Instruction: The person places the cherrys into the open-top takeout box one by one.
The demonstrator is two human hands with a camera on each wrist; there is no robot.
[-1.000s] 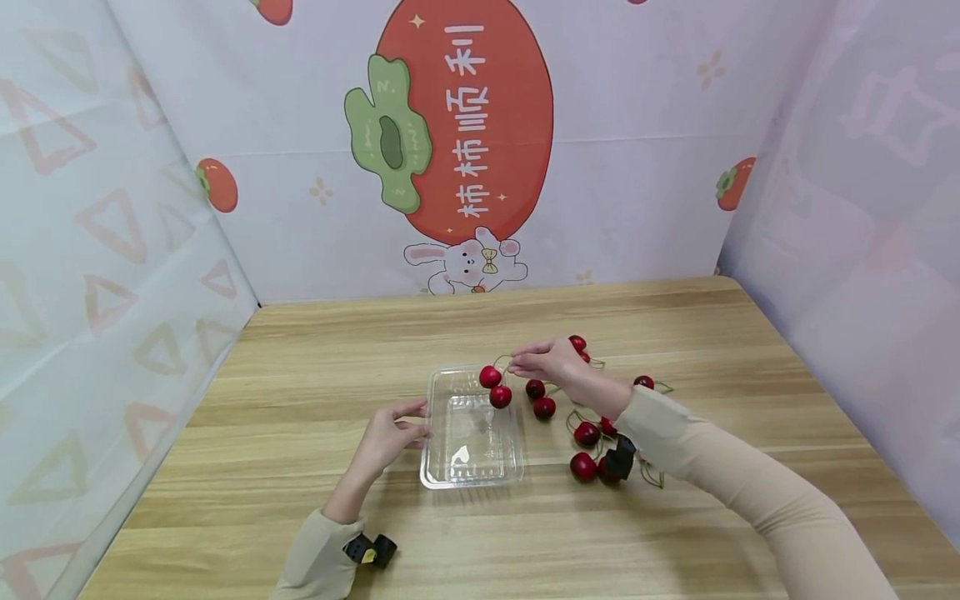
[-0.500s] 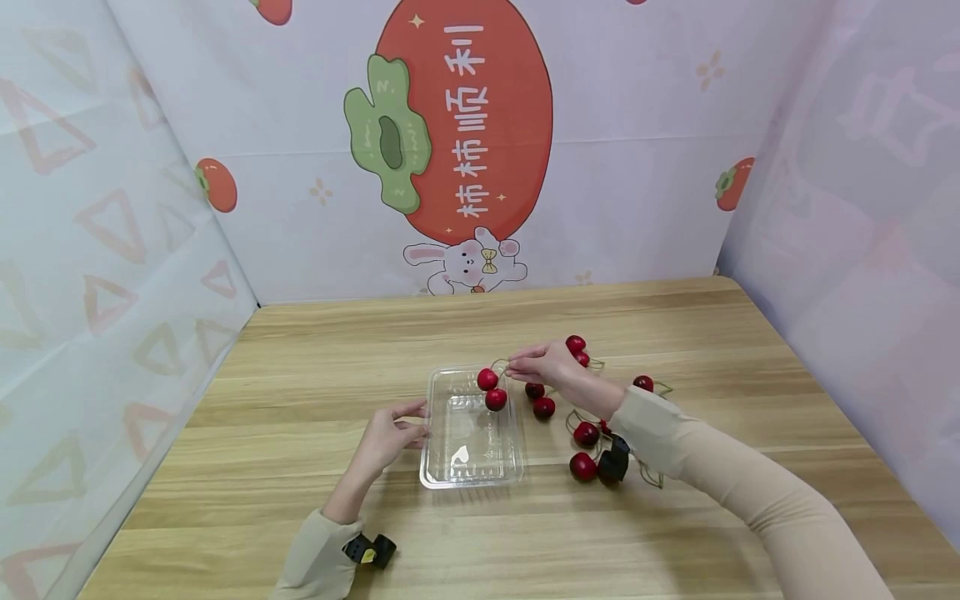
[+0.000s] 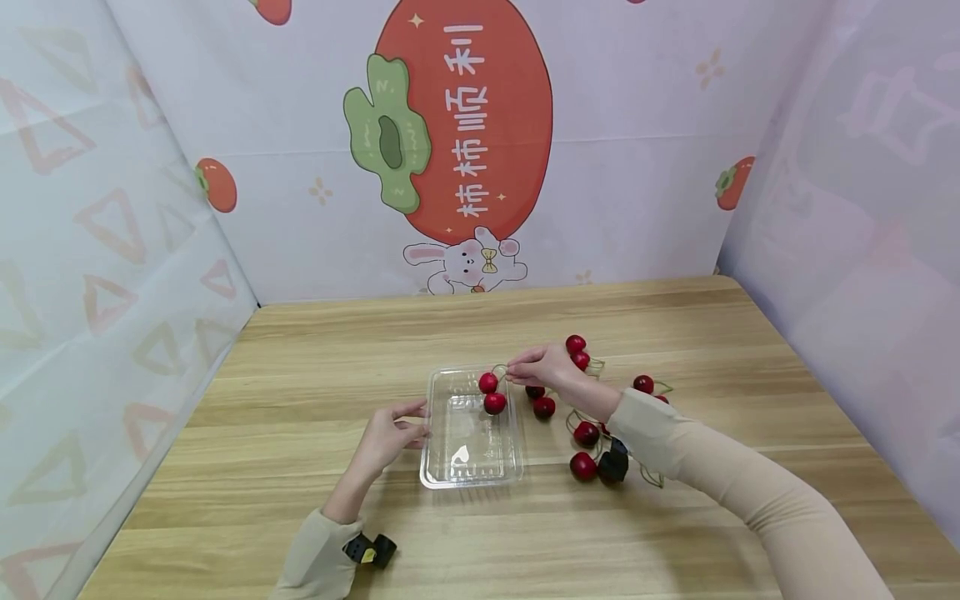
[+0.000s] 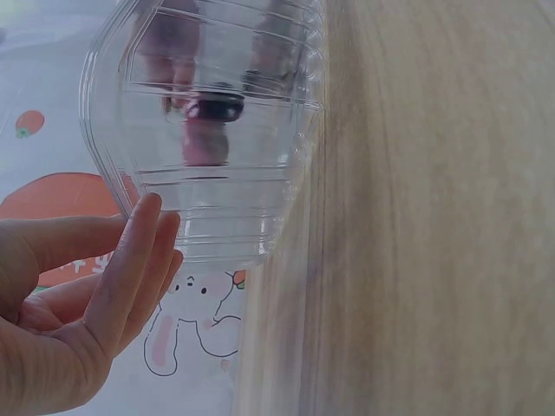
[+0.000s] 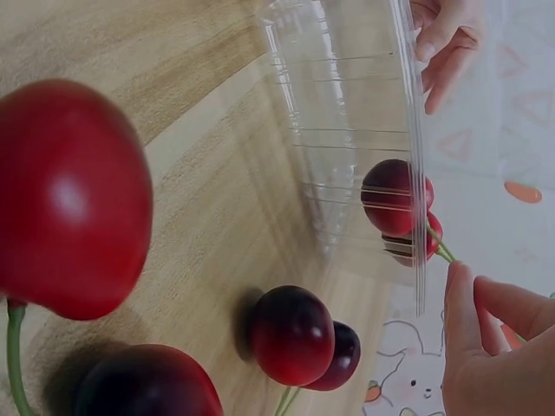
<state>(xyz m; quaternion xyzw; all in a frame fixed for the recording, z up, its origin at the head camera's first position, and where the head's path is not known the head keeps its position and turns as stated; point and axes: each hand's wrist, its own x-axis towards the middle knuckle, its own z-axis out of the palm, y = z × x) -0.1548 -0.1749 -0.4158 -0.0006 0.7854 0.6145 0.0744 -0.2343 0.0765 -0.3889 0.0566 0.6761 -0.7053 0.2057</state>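
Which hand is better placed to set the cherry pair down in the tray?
Right. The right hand already pinches the stems of the cherry pair, which hangs over the tray. The left hand only touches the tray's left rim.

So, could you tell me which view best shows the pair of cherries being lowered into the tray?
The head view: the right hand pinches the cherry pair over the clear plastic tray. The right wrist view shows them through its wall; the left wrist view only blurs.

Loose cherries (image 3: 586, 433) right of tray (image 3: 437, 462)
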